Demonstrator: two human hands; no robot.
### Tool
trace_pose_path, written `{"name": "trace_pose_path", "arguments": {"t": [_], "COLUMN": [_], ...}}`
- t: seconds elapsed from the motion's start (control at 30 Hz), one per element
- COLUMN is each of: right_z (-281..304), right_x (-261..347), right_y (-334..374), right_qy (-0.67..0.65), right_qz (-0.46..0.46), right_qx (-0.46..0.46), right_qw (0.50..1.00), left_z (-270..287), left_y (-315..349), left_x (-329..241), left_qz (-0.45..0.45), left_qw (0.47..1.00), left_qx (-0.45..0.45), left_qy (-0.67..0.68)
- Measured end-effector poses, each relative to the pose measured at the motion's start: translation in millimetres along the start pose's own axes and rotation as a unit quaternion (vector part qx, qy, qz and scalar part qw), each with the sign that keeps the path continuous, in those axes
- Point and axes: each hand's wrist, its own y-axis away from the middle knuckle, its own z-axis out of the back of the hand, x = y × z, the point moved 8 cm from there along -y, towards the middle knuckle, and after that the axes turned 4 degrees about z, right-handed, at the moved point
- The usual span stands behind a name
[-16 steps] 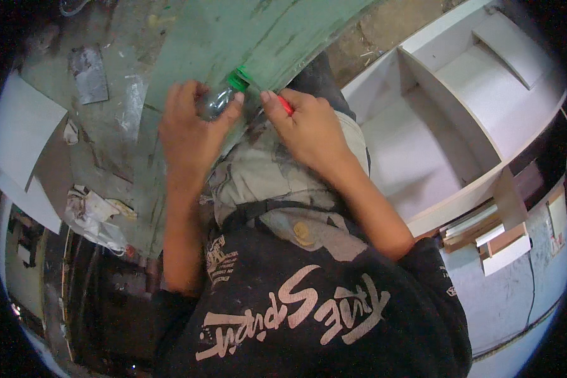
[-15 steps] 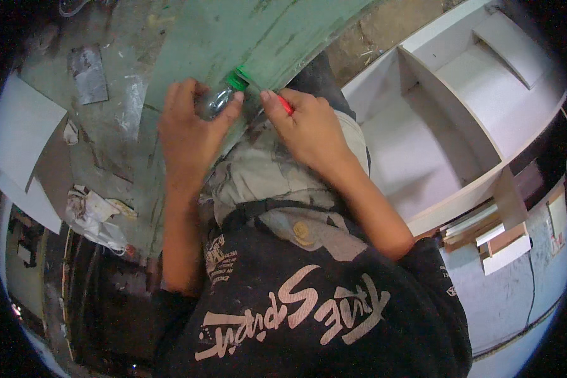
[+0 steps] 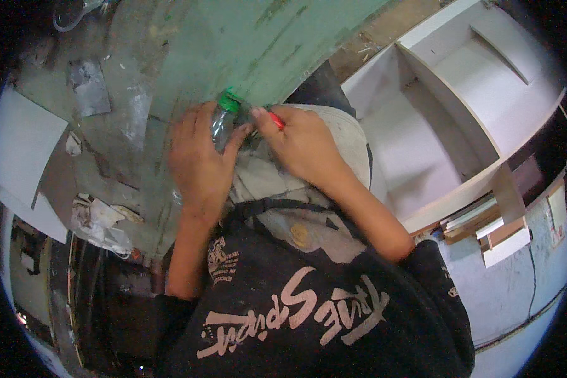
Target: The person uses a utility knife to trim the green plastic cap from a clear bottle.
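Note:
A clear plastic bottle [image 3: 221,129] with a green cap [image 3: 229,99] is gripped in my left hand [image 3: 198,151], its capped end pointing away from me. My fingers wrap its left side and the thumb lies on its right; the lower part of the bottle is hidden. Just to the right, my right hand [image 3: 299,142] is closed around a small tool with a red handle [image 3: 275,120]. A blurred greyish part of that tool reaches toward the cap, and I cannot make out its kind. Both hands are above my lap, at the edge of the green surface [image 3: 246,50].
White open-fronted shelving [image 3: 416,151] fills the right side. White panels [image 3: 25,145] lie at the far left, near a crumpled pale cloth or bag [image 3: 97,220]. A small grey sheet [image 3: 89,88] lies on the stained worktop at the upper left.
My left hand and the bottle have come a little nearer to me, and the bottle stands more upright in the picture. My right hand has shifted slightly nearer too, still gripping the red-handled tool.

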Motion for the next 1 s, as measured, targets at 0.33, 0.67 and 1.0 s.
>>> {"name": "trace_pose_path", "arguments": {"t": [0.33, 0.67, 1.0], "right_z": [-5.5, -14.2, -17.2], "right_x": [6.3, 8.6, 8.1], "right_y": [3.7, -5.6, -5.2], "right_qy": [0.066, 0.031, 0.038], "right_qz": [-0.012, -0.009, -0.015], "right_qx": [0.013, 0.014, 0.02], "right_qw": [0.998, 0.999, 0.999], "left_z": [-15.1, -17.3, -14.5], "left_y": [38.2, 20.2, 13.8], "left_x": [42.3, 60.7, 70.2], "left_qz": [0.18, 0.182, 0.165], "left_qw": [0.976, 0.96, 0.958], "left_qx": [0.118, 0.197, 0.201], "left_qy": [-0.003, 0.079, 0.121]}}
